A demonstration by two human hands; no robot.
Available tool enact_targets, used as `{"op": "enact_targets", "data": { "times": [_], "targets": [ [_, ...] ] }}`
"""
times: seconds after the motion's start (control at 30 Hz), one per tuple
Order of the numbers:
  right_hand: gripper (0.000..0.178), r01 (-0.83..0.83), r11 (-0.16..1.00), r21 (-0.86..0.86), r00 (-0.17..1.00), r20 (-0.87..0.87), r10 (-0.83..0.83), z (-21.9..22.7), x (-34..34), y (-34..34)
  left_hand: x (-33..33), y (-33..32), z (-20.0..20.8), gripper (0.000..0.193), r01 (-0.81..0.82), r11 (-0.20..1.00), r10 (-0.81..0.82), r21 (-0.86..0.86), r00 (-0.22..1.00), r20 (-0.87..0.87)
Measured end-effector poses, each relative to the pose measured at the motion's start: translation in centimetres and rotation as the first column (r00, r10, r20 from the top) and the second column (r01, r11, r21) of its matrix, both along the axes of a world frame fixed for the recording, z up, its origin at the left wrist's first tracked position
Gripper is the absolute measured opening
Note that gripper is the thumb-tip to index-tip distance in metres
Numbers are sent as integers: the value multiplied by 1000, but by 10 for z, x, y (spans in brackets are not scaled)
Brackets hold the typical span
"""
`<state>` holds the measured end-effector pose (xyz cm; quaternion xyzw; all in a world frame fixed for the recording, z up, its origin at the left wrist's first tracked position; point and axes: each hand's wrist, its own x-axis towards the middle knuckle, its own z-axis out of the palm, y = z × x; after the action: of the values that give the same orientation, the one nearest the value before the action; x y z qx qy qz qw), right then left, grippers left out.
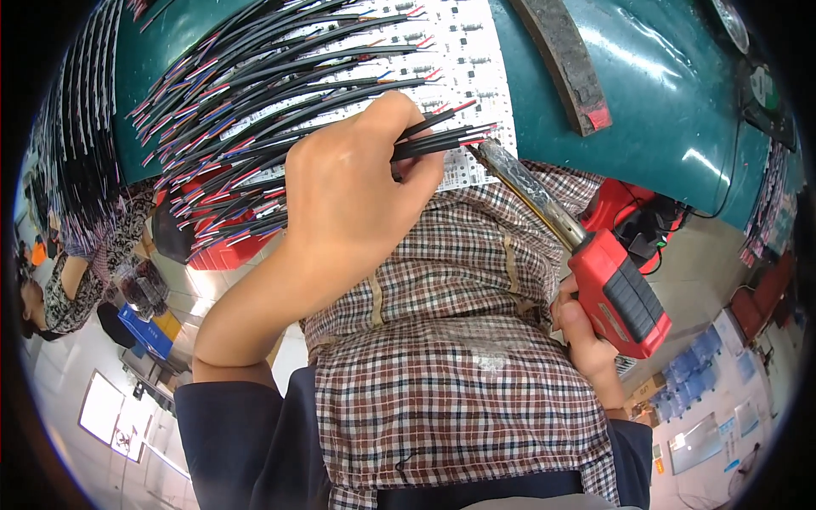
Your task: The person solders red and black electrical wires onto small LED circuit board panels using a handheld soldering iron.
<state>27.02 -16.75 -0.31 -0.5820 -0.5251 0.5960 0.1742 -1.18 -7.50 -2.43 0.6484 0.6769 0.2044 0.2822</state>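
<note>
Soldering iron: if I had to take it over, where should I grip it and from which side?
Grip the soldering iron by its red handle with the dark ribbed pad, where the right hand already holds it, coming from the rear end. The bare metal shaft runs up-left to the tip beside the wires pinched in the left hand; it is probably hot, so keep fingers off it.

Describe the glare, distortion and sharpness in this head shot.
Head view: strong fisheye bend, with a black rim around the circle; the green table edge curves. Bright glare streaks lie on the table, and pale light washes out the lower left. The left hand holding black wires and the right hand gripping the red soldering iron are sharp; the edges go soft.
</note>
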Motion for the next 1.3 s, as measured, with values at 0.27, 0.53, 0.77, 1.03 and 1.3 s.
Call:
{"op": "enact_targets", "data": {
  "times": [0.27,0.53,0.77,1.03,1.3],
  "targets": [
    [20,-14,997,80,1000,4,14,-1,-8,6,0,-1,-2,21,3,1000,-3,11,1000,-10],
    [21,81,995,56,997,-4,-81,3,-7,2,0,0,-2,19,15,1000,-15,9,1000,-15],
    [30,62,998,24,997,51,-64,7,-6,2,-1,0,-3,18,27,1000,-27,-6,999,-37],
    [29,81,996,40,997,-23,-80,4,-9,3,-3,5,1,16,19,998,-16,-59,998,55],
    [25,65,998,6,998,0,-65,5,-8,4,-1,3,-1,17,13,1000,-13,-12,1000,19]
  ]
}}
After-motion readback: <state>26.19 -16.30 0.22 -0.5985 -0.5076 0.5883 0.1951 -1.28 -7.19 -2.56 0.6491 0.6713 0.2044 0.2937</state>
